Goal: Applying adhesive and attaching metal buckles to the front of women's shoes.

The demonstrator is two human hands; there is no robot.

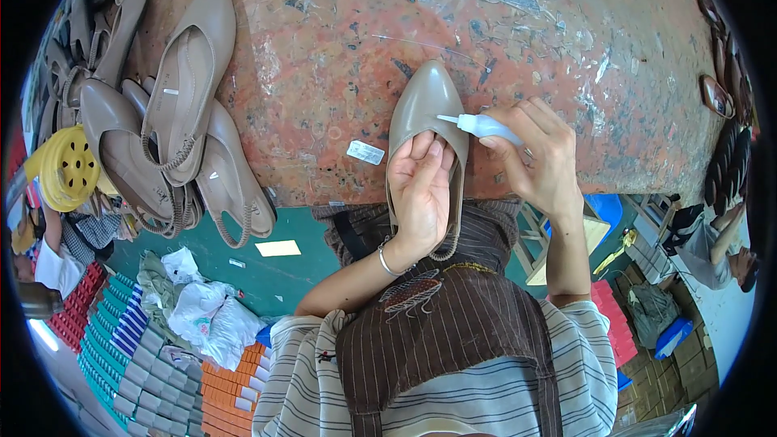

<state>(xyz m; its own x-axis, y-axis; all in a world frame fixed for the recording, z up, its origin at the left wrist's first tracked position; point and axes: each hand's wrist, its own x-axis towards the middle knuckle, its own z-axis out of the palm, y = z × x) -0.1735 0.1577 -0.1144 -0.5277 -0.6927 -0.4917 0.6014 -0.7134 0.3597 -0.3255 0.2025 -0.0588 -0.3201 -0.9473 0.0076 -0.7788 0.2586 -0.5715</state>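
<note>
A beige pointed slingback shoe [426,99] lies at the table's near edge, toe pointing away from me. My left hand [419,186] has its fingers tucked into the shoe's opening and grips its upper; the fingertips are hidden inside. In my right hand [541,150] is a small white squeeze bottle [488,127] with a thin nozzle. The nozzle tip points left at the upper, just above the opening; whether it touches cannot be told. Left of the shoe lies a small white printed label [366,152].
Several matching beige slingbacks [198,73] are piled at the table's left, beside a yellow perforated round object [69,168]. Dark shoes [724,97] line the far right. Below left are white plastic bags [206,316] and stacked boxes [154,380]. Another person [716,251] is at the right.
</note>
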